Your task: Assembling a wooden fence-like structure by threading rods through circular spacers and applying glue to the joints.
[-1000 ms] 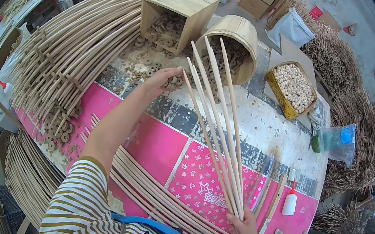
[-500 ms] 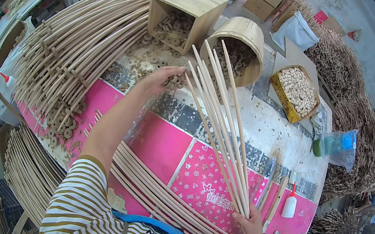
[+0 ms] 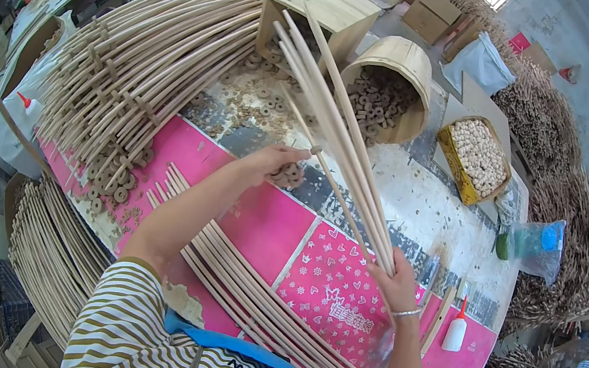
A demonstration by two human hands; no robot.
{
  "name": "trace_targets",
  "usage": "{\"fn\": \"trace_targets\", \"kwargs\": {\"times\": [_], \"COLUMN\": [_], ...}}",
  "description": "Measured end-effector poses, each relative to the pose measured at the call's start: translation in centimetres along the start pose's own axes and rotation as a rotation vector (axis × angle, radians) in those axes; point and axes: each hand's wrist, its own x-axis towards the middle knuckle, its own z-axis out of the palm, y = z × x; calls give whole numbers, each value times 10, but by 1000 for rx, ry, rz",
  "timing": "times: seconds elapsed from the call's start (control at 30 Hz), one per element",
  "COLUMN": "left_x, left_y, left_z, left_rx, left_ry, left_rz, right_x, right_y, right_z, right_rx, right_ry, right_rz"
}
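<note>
My right hand (image 3: 396, 283) is closed round the lower ends of several long wooden rods (image 3: 351, 166), which fan up and to the left, their far part smeared by motion. One thin rod (image 3: 339, 195) stands apart from that bundle. At this rod, the fingertips of my left hand (image 3: 267, 163) pinch a small wooden ring (image 3: 316, 150); whether it is fully around the rod I cannot tell. More wooden rings (image 3: 286, 176) are gathered under the curled fingers of the same hand. Below my forearms, a row of rods (image 3: 276, 297) lies across the pink table cover (image 3: 255, 216).
Bundled rods with rings on them (image 3: 154, 46) fill the table's left side. Behind stand a wooden box (image 3: 331, 1) and a tipped wooden bucket (image 3: 400, 54) of rings. To the right are a yellow box (image 3: 454, 163) of pale beads and a glue bottle (image 3: 454, 333).
My left hand has moved right and nearer to me, bringing a ring along the thin rod. My right hand has risen with the bundle, whose far ends have swung left.
</note>
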Motion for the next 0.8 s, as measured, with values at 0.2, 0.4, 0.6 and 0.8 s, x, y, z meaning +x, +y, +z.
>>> {"fn": "trace_targets", "kwargs": {"times": [0.2,0.4,0.6,0.8], "left_x": [-23,-21,-10,-6], "left_y": [2,3,1,0], "left_z": [-67,-85,-93,-95], "left_rx": [-653,-713,-482,-438], "left_ry": [194,230,247,278], "left_rz": [186,333,455,442], "right_x": [23,-30,-83,-106], "right_y": [-1,-22,-22,-8], "right_z": [-18,-32,-35,-23], "right_rx": [-128,78,267,324], "right_ry": [96,-42,-205,-274], "right_rz": [-73,46,331,405]}}
